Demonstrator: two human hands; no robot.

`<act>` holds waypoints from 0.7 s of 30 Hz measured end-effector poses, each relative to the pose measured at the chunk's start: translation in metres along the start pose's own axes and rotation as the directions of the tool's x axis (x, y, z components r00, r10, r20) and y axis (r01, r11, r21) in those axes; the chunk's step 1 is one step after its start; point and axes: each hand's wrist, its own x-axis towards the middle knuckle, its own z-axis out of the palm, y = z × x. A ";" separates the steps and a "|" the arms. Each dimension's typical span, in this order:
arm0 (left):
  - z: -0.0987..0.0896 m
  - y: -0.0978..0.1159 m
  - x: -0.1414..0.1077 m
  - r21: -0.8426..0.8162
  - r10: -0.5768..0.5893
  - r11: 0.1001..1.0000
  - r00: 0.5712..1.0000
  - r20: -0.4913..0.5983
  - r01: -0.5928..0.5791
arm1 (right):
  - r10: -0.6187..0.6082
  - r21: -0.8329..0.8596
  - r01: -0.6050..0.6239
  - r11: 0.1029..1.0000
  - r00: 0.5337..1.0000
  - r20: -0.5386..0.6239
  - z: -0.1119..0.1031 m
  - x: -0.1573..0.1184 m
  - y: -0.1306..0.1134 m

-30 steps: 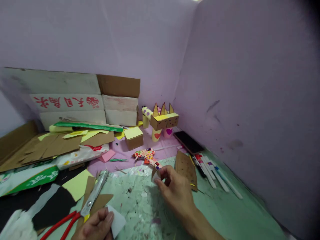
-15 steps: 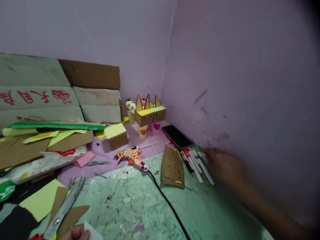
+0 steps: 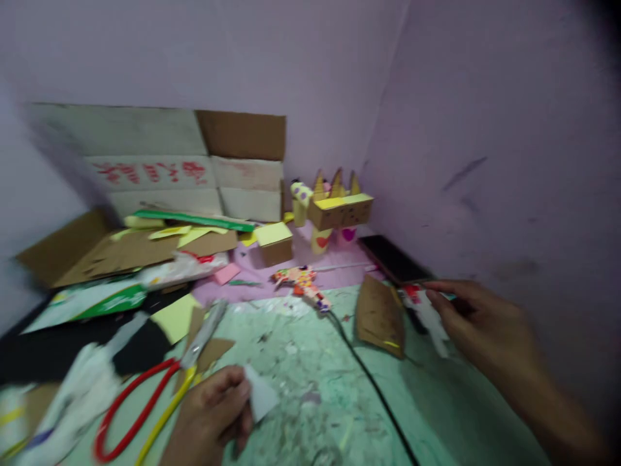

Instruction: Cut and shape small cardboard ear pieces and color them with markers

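Observation:
My left hand (image 3: 213, 404) is closed in a pinch on a small white piece of paper (image 3: 262, 395), low in the view. Beside it lie scissors (image 3: 196, 346) with one red and one yellow handle, blades pointing away from me. At the right, my right hand (image 3: 478, 320) is over a bunch of white markers (image 3: 431, 320), thumb and index finger pressed together. Blur hides what those fingers grip, if anything. Just behind the markers is a black phone (image 3: 395, 259). Left of them rests a bent piece of brown cardboard (image 3: 380, 317).
A floral glue gun (image 3: 301, 285) lies mid-table, its black cord (image 3: 371, 382) running towards me. Farther back stand cardboard animal figures (image 3: 342, 210) and a small yellow-topped box (image 3: 274, 244). Paper and cardboard scraps (image 3: 136, 259) pile up at left before a large carton (image 3: 247, 175).
The view has turned left and down, bringing my left hand and the scissor handles into sight. My right hand has moved from the markers' right side to over them.

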 end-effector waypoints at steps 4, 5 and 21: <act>0.011 -0.005 -0.006 0.058 0.066 0.996 0.991 0.117 -0.073 | -0.087 0.471 -0.317 0.823 0.749 0.657 0.026 -0.045 -0.066; 0.012 -0.007 -0.005 0.063 0.082 0.994 0.991 0.110 -0.089 | -0.139 0.490 -0.415 0.767 0.637 0.758 0.034 -0.056 -0.081; -0.003 0.016 -0.006 -0.061 0.505 0.847 0.835 -0.220 -0.528 | -0.240 0.546 -0.667 0.507 0.500 0.832 0.068 -0.096 -0.098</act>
